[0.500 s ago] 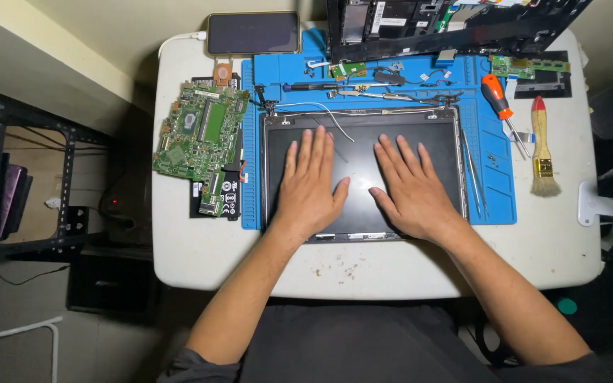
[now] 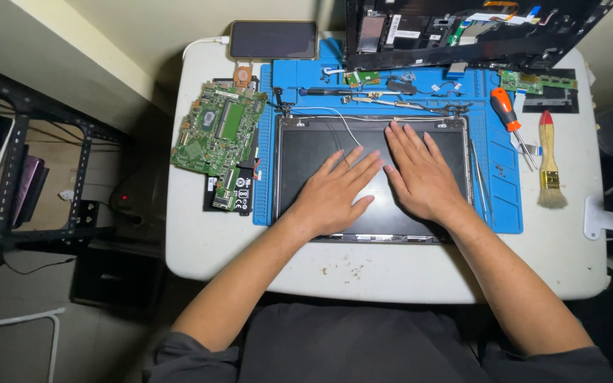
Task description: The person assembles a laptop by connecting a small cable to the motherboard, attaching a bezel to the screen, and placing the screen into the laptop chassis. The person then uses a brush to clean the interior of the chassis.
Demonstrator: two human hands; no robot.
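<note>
Black laptop screen panel | flat on blue mat | 2 hands pressing

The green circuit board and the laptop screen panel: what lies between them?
In the head view, between the green circuit board and the screen panel lies only the left strip of the blue mat.
</note>
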